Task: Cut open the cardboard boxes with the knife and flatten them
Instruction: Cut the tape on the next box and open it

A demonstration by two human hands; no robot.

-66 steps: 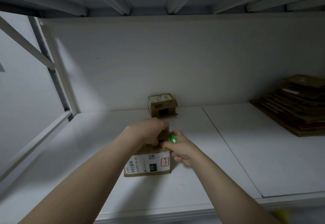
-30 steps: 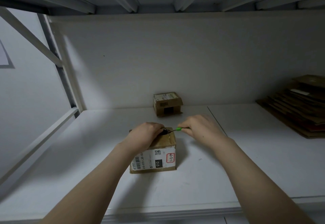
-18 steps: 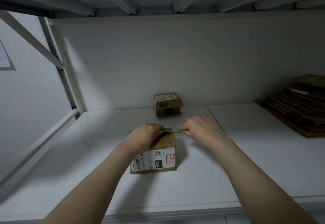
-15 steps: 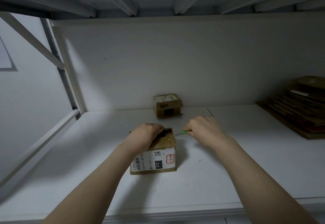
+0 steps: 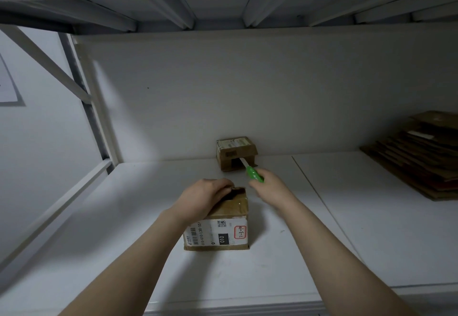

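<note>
L hand (image 5: 205, 199) grips box (image 5: 230, 231) top | R hand (image 5: 271, 188) holds knife (image 5: 253, 173), blade prob. out

One head-worn camera looks forward and down, close over the shelf (image 5: 371, 229).

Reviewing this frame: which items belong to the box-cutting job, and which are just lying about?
Job:
near box, gripped by the left hand
knife, in the right hand
far box, by the back wall

Lying about:
cardboard stack at right, flat, probably already done
sheet on the left wall
</note>
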